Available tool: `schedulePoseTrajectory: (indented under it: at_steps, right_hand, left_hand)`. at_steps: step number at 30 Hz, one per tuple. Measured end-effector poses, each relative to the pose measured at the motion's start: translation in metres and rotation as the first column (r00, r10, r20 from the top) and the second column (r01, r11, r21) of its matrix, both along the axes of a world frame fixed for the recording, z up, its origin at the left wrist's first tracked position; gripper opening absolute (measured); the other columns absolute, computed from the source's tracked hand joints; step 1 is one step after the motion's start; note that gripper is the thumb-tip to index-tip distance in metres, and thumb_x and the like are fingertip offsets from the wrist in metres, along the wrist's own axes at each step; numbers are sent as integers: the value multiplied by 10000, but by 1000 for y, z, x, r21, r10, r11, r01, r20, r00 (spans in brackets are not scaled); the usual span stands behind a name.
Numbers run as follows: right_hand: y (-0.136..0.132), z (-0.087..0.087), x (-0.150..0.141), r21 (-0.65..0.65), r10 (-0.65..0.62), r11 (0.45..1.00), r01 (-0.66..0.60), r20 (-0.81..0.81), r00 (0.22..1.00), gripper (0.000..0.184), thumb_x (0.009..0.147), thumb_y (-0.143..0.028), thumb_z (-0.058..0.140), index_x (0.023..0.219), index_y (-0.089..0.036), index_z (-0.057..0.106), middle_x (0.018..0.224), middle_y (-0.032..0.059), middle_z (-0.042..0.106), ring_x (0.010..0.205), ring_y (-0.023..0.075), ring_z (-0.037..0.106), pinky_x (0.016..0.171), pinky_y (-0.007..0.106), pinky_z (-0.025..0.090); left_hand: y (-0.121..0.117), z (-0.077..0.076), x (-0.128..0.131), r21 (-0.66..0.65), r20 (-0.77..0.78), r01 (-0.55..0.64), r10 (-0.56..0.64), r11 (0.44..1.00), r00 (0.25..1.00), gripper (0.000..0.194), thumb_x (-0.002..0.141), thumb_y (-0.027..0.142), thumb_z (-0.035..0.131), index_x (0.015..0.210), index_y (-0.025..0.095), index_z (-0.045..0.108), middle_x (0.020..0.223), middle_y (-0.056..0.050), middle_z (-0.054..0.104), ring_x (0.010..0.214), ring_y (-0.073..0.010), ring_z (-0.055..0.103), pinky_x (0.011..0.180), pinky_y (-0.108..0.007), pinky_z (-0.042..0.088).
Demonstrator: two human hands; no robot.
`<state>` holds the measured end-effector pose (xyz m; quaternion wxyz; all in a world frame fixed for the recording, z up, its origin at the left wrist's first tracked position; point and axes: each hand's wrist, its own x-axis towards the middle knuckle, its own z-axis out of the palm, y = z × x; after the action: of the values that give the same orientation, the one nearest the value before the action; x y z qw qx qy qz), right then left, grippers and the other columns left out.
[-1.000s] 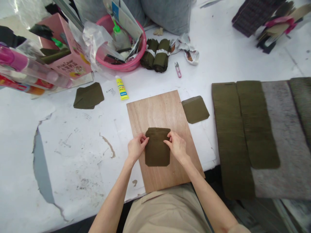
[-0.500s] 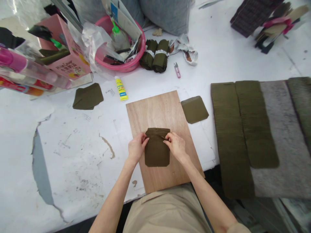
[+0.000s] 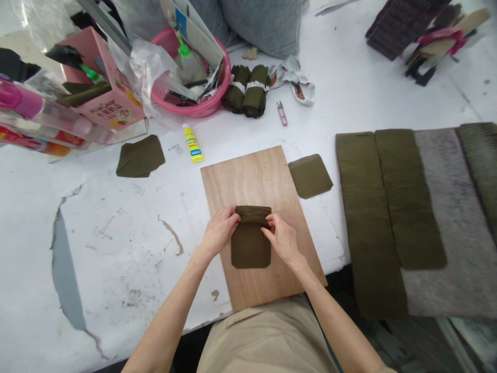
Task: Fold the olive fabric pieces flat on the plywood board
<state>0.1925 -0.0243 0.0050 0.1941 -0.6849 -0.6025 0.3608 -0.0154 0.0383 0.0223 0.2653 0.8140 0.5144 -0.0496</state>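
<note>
A dark olive fabric piece [image 3: 250, 248] with cut lower corners lies on a plywood board [image 3: 244, 178]. Its top edge is folded over in a pleated band. My left hand [image 3: 221, 228] is closed on the left end of that band, thumb and fingertips together. At the band's right end, my right hand [image 3: 283, 237] pinches the edge, thumb a little below the fingers. Just right of the board lies a similar olive piece [image 3: 310, 176] by itself. More olive pieces [image 3: 142, 155] lie overlapped on the table to the left.
Beyond the board are a yellow glue tube [image 3: 193, 143], pink-handled thread snips [image 3: 281, 113] and tied olive rolls [image 3: 255, 90]. A pink basket [image 3: 190, 110] and a pink box [image 3: 116, 106] hold tools. Rows of olive pieces [image 3: 368, 223] on grey cloth cover the right side.
The top edge of the fabric piece now lies flatter as a folded band. My left hand has shifted slightly up and turned; my right hand has slid slightly down along the edge.
</note>
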Motion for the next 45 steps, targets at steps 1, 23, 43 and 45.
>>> schedulePoseTrajectory:
  at_steps: [1,23,43,45]
  right_hand:
    - [0,0,-1,-17,-10,1000,10,15,1000,277,843,-261,541,1112,-214,499,851,9,657,761,159,623,658,265,423]
    - [4,6,-12,-159,7,987,26,199,980,573,857,-258,544,1377,-205,309,889,27,696,782,185,666,658,280,445]
    - [4,5,-12,-151,-23,987,50,176,984,583,835,-242,586,1360,-233,333,868,18,695,763,198,665,667,300,449]
    - [4,4,-11,-155,-26,987,52,163,986,586,832,-240,594,1358,-236,336,848,10,693,751,199,664,657,299,447]
  left_hand:
    - [0,0,-1,-6,28,-10,10,1000,1000,127,844,213,503,883,224,623,992,-72,576,946,-216,534,771,-306,434]
    - [-40,-16,-7,-352,149,-491,565,797,811,313,843,459,466,741,178,558,551,13,594,456,-121,540,464,-212,339]
    - [-42,-19,-6,-303,101,-516,565,801,819,287,823,437,492,675,191,489,479,43,539,424,-103,500,467,-206,298]
    - [-42,-18,-5,-308,98,-517,567,799,818,289,821,439,491,673,191,488,478,43,538,425,-104,499,466,-206,295]
